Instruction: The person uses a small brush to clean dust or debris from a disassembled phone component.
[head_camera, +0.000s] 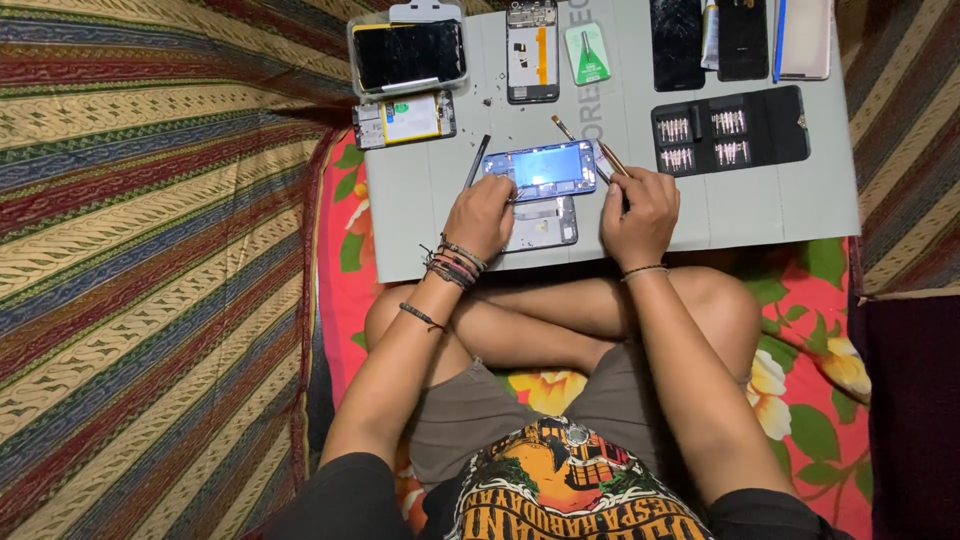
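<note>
- Phone frame (548, 168), blue, opened, lies on the grey mat (740, 205) between both hands.
- Left hand (482, 215): fingers curled onto the frame's left end, pinning it.
- Right hand (638, 213): fingers closed around a thin tool (610, 158) at the frame's right end.
- Screwdriver bit case (730, 130) sits near, to the right.

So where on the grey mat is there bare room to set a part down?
The grey mat is bare along its right front, below the black bit case, and at its left front, below the small opened phone. The back row of phones and the middle, around the blue phone frame between the left hand and right hand, are crowded.
</note>
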